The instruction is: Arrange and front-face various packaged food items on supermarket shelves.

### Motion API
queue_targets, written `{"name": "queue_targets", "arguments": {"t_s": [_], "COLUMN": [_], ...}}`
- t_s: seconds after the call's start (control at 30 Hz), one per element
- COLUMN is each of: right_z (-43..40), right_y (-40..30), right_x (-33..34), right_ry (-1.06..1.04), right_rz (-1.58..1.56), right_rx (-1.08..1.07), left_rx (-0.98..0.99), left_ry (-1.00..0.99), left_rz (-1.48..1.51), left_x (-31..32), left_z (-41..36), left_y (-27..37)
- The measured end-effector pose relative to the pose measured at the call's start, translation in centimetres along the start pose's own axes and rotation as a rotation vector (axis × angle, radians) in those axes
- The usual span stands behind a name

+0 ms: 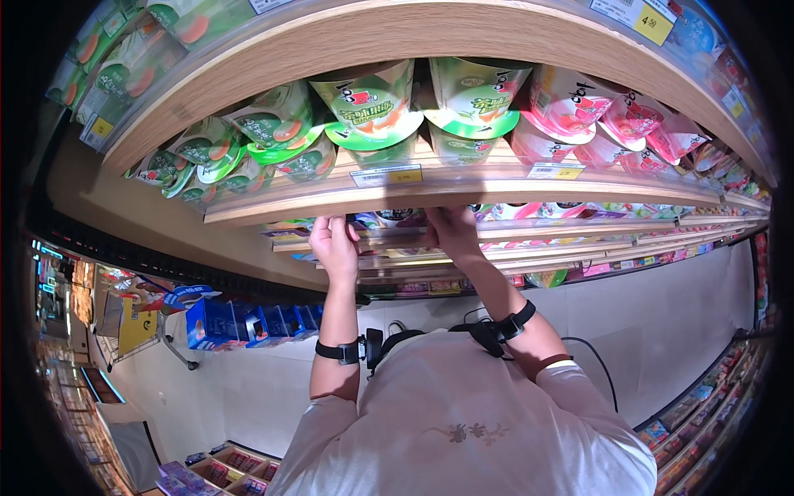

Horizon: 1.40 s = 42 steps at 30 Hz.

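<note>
Both of my hands reach to the front of a wooden shelf unit, just below the front edge of an upper shelf (446,197). My left hand (335,239) has its fingers curled near that edge; whether they grip anything cannot be made out. To its right, my right hand (458,232) reaches under the board in shadow, with its fingertips hidden. Between the hands, dark printed packages (397,217) show on the shelf beneath. Above stand stacked green plastic-lidded cups (372,102), with pink-and-white cups (564,102) to their right. A price label (386,176) sits on the shelf front.
Another wooden shelf (397,28) juts out overhead. Blue boxes (217,325) and a shopping cart (136,332) stand at left. Behind me are display bins (239,465) at left and stocked shelves (707,409) at right. A black cable (605,366) hangs beside my right arm.
</note>
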State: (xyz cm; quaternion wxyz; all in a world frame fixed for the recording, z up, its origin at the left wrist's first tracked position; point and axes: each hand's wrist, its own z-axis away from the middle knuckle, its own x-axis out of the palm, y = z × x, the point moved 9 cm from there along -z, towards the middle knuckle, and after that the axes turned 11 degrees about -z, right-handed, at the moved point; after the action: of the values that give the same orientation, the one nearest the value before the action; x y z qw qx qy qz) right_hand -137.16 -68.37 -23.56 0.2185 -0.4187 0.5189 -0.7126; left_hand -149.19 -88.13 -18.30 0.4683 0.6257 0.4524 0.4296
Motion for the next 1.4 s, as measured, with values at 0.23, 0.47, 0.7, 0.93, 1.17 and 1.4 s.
{"name": "queue_targets", "arguments": {"t_s": [0.23,0.47,0.7,0.93,1.17,1.4], "right_z": [-0.1,0.1,1.3,3.6,5.4,4.5], "right_y": [0.1,0.0,-1.2,-5.0,-6.9,-8.4], "right_x": [-0.2,-0.2,-2.5,-6.5,-10.7,-9.6], "right_ry": [0.008,0.023,0.175,0.331,0.575,0.432], "right_rz": [0.015,0.003,-0.068,-0.149,-0.123,0.335], "right_rx": [-0.011,0.010,0.049,-0.351,-0.594,-0.578], "left_rx": [-0.049,-0.051,-0.131,-0.147,-0.121,-0.139], "left_ry": [-0.017,-0.045,-0.161,-0.409,-0.767,-0.819], "left_rz": [-0.005,-0.007,-0.092,-0.268,-0.461,-0.559], "left_x": [0.4,1.1,3.6,7.5,12.9,14.3], "left_z": [0.1,0.5,1.2,2.9,6.2,6.5], "left_y": [-0.4,-0.2,-1.1,-1.2,-1.1,-0.6]}}
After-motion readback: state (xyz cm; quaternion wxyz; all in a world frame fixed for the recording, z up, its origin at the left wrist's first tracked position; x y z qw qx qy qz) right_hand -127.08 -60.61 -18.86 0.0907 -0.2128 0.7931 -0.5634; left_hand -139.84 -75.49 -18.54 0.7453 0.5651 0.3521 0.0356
